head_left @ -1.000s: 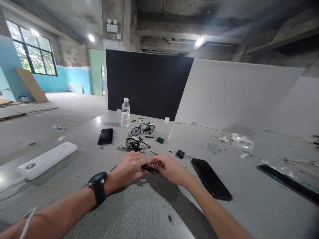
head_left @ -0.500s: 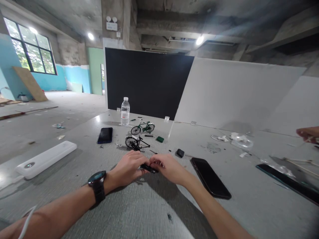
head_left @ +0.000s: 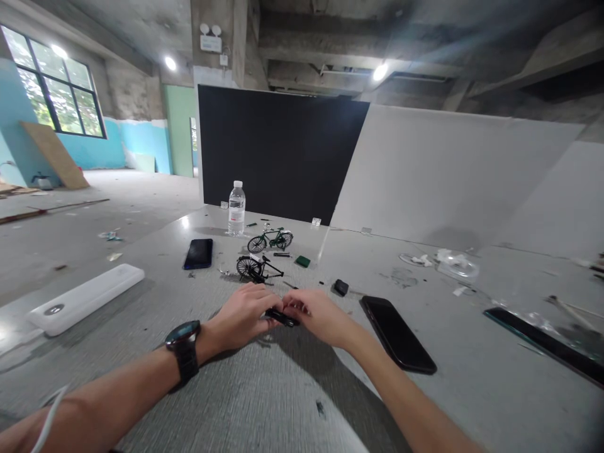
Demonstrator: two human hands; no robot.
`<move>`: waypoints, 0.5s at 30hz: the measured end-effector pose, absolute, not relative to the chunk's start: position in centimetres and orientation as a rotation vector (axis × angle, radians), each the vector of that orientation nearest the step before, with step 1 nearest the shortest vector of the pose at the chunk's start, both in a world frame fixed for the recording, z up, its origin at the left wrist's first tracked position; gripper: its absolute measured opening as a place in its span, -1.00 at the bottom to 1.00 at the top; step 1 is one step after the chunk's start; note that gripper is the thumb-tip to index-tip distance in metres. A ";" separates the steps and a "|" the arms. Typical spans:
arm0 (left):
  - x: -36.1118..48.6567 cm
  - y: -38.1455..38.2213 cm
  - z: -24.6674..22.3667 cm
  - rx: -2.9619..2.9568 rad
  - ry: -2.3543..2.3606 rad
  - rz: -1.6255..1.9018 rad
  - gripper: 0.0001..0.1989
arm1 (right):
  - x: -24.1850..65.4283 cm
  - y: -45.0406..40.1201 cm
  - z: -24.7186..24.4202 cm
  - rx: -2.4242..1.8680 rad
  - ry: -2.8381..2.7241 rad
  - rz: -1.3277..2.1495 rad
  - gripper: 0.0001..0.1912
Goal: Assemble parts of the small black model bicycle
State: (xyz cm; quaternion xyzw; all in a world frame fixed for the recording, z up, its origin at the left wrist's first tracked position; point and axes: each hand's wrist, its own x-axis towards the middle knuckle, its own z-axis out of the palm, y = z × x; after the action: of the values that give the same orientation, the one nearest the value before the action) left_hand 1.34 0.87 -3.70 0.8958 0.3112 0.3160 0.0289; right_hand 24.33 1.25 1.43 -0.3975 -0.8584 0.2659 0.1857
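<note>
Close together at the middle of the table, my left hand point(head_left: 246, 314) and my right hand point(head_left: 317, 314) both pinch a small black part point(head_left: 282, 317). Fingers cover much of it, so its exact kind is hard to make out. Just beyond my hands is a black model bicycle point(head_left: 259, 269), apparently lacking its front wheel. A green model bicycle point(head_left: 270, 240) stands upright behind that one. Near them lie a flat green piece point(head_left: 302, 261) and a thin dark piece point(head_left: 282, 255). A black watch point(head_left: 183, 343) is on my left wrist.
A dark phone point(head_left: 199, 253) and a white power bank point(head_left: 87, 299) lie to the left, a water bottle point(head_left: 236, 209) behind. On the right are a larger phone point(head_left: 399, 333), a small black block point(head_left: 340, 287), clear plastic packaging point(head_left: 457, 265) and a long dark panel point(head_left: 542, 343). Upright boards point(head_left: 283, 154) edge the table.
My hands keep nearly the same pose on the black part. Another person's hand at the far right has moved mostly out of view. The camera view has shifted slightly.
</note>
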 end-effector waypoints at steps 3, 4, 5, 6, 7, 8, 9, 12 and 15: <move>1.4 0.9 -3.7 2.755 0.955 0.977 -0.92 | 24.2 1.1 1.7 -1.130 -2.415 0.748 -0.82; 1.4 0.8 -3.7 2.751 0.952 0.981 -0.92 | 24.2 1.1 1.7 -1.132 -2.412 0.753 -0.82; 1.4 0.8 -3.6 2.746 0.947 0.983 -0.92 | 24.2 1.1 1.7 -1.133 -2.410 0.763 -0.81; 1.4 0.8 -3.5 2.741 0.941 0.983 -0.92 | 24.2 1.1 1.7 -1.134 -2.409 0.776 -0.81; 1.4 0.7 -3.5 2.735 0.938 0.981 -0.92 | 24.2 1.1 1.7 -1.136 -2.408 0.789 -0.82; 1.4 0.6 -3.4 2.731 0.939 0.976 -0.92 | 24.2 1.2 1.7 -1.141 -2.407 0.798 -0.82; 1.4 0.6 -3.3 2.727 0.944 0.969 -0.92 | 24.3 1.2 1.7 -1.146 -2.405 0.803 -0.83; 1.4 0.5 -3.3 2.719 0.965 0.943 -0.91 | 24.3 1.1 1.6 -1.164 -2.407 0.797 -0.85; 1.5 0.6 -3.5 2.705 0.965 0.945 -0.88 | 24.3 1.1 1.5 -1.177 -2.421 0.778 -0.87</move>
State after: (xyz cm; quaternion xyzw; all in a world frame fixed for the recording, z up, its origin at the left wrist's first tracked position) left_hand 1.46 0.56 -3.48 0.8932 0.3186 0.3119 0.0590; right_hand 24.27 1.13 1.47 -0.4139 -0.8515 0.2738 0.1691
